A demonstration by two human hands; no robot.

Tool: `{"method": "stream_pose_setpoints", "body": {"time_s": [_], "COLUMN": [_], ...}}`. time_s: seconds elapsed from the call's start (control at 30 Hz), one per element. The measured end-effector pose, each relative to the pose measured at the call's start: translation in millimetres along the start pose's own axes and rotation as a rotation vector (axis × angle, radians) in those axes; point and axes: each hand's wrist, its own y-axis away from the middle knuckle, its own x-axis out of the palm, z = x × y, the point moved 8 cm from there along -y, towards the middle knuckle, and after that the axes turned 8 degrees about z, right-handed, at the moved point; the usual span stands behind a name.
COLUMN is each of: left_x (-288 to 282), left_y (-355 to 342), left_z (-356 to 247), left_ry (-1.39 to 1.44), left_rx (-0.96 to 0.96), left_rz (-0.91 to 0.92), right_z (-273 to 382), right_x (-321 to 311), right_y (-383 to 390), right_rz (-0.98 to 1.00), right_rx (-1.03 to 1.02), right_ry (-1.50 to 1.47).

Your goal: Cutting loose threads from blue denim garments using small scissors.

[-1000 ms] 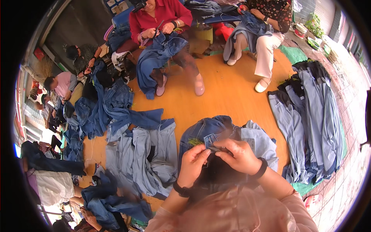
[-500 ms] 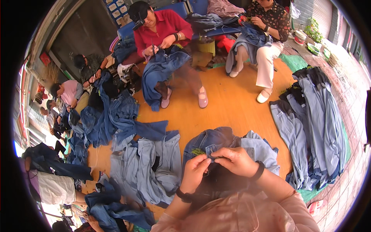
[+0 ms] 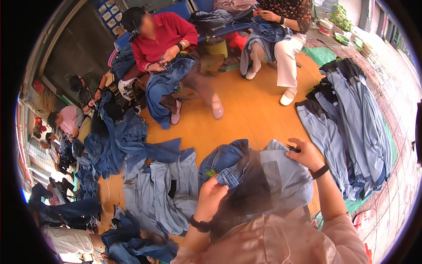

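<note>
A pair of blue jeans (image 3: 226,158) lies across my lap, dark inside and with light blue cloth on its right. My left hand (image 3: 209,197) pinches the jeans' waistband (image 3: 232,172) between thumb and fingers. Bright green threads (image 3: 211,172) stick out beside those fingertips. Off to the right, my right hand (image 3: 309,155) is closed around small dark thread snips (image 3: 293,148), their tips pointing left. It is above the light blue cloth (image 3: 281,165), apart from the waistband.
Light blue jeans (image 3: 169,189) are heaped at my left, on an orange board (image 3: 246,110). A long pile of jeans (image 3: 351,119) lies at the right over green sheeting. Ahead sit a person in red (image 3: 165,42) and another in a patterned top (image 3: 292,13), both handling jeans.
My right hand has left the waistband and moved right and up, now with snips showing in it. My left hand still pinches the waistband. The whole view has shifted slightly.
</note>
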Motion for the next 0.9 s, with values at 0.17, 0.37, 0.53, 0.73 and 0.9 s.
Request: {"method": "stream_pose_setpoints", "body": {"time_s": [0.17, 0.37, 0.53, 0.73, 0.9], "left_x": [2, 6, -9, 16, 43], "left_y": [-9, -14, -6, -12, -13], "left_z": [2, -5, -14, -35, -27], "left_ry": [0.038, 0.006, -0.105, 0.135, 0.254], "left_rx": [-0.014, -0.015, 0.001, 0.024, -0.047], "left_rz": [-0.030, -0.037, -0.093, 0.013, 0.064], "right_z": [-58, -67, -31, -8, 86], "right_x": [25, 22, -2, -12, -2], "right_y": [8, 27, 97, 121, 100], "right_rz": [0.017, -0.167, -0.155, -0.268, -0.065], "right_rx": [0.073, 0.064, 0.144, 0.113, -0.212], "right_ry": [-0.140, -0.238, -0.510, -0.221, -0.343]}}
